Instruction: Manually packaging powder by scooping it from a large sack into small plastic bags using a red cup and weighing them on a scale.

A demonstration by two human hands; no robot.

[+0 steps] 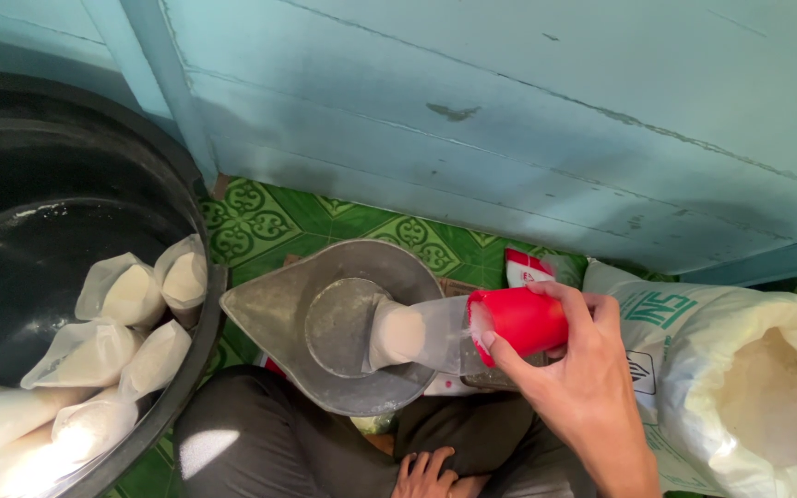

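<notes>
My right hand (592, 387) grips a red plastic cup (523, 318) tipped on its side, with its mouth pushed into the open end of a clear plastic bag (417, 334). The bag lies across a grey metal scale pan (269, 309) and has white grains gathered at its far end. My thumb presses the bag's edge against the cup's rim. My left hand (426, 475) rests low on my dark trouser leg, fingers loosely spread, holding nothing.
A large black tub (154, 166) at left holds several filled clear bags of white grains (126, 295). An open white sack (767, 397) of the same grains stands at right. Behind are a turquoise plank wall (509, 120), green patterned floor tiles (260, 221) and a red-and-white packet (528, 267).
</notes>
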